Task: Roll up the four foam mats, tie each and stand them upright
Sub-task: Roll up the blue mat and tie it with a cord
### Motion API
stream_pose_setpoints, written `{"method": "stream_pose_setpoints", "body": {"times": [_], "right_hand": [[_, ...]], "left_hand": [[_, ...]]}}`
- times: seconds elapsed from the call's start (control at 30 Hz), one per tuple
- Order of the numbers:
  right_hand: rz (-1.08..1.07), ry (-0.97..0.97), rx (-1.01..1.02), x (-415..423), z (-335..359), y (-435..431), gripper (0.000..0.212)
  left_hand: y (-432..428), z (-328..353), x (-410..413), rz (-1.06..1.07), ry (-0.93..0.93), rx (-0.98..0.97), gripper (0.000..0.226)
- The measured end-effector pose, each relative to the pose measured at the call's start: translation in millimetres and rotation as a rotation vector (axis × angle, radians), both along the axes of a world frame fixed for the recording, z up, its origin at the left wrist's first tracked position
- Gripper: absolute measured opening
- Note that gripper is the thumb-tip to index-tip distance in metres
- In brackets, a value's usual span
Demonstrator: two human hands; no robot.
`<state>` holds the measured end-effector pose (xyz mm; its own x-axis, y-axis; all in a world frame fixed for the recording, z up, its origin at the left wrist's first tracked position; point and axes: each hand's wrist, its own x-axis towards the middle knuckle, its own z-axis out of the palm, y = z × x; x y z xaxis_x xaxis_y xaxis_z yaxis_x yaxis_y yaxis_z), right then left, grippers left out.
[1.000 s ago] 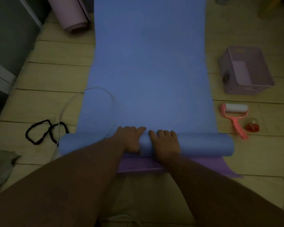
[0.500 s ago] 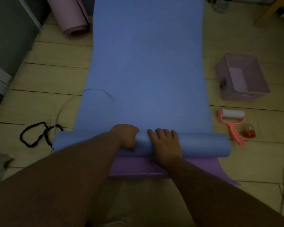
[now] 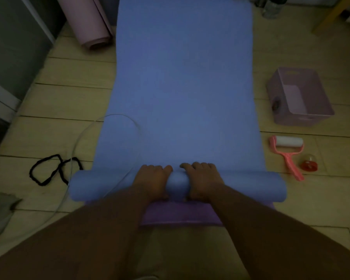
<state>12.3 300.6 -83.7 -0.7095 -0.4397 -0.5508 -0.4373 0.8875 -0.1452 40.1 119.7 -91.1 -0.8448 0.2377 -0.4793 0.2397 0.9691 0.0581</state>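
Head view: ur left hand (image 3: 152,181) & right hand (image 3: 203,181) curl over blue mat roll (image 3: 291,186); it lies sideways, flat part ahead.

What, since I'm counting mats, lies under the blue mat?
A purple mat shows beneath the blue mat, its near edge sticking out past the rolled end. How far it runs underneath, and any further mat, is covered.
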Motion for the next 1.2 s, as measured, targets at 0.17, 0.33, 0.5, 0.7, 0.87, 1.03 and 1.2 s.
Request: {"method": "stream_pose_setpoints", "body": {"times": [0.17,0.33,0.5,0.7,0.87,1.03,1.2], "right_hand": [[0.006,0.14,0.047,15.9,-0.4,4.9,0.095],[-0.022,0.175,0.041,7.2,1.2,-2.0,0.054],[-0.022,-0.078,0.079,-20.0,17.1,-9.2,0.062],[-0.026,-0.034,0.067,-15.9,10.6,-5.6,0.105],[-0.064,0.126,0.013,2.8,1.8,-1.3,0.084],[-0.072,0.069,-0.001,-8.9,7.9,-7.1,0.048],[-0.052,-0.079,0.033,-20.5,18.7,-6.1,0.065]], "left_hand": [[-3.2,13.8,-28.1,0.02,-0.207,0.068,0.086],[-12.1,-8.3,17.1,-0.129,0.272,0.08,0.119],[-8.8,-3.8,6.6,-0.067,0.19,0.103,0.09],[-1.5,9.7,-27.9,0.012,-0.206,0.07,0.074],[-4.8,8.1,-26.3,0.012,-0.151,0.094,0.088],[-17.2,-7.7,16.2,-0.127,0.374,0.076,0.106],[-8.0,-5.3,6.3,-0.04,0.158,0.074,0.082]]}}
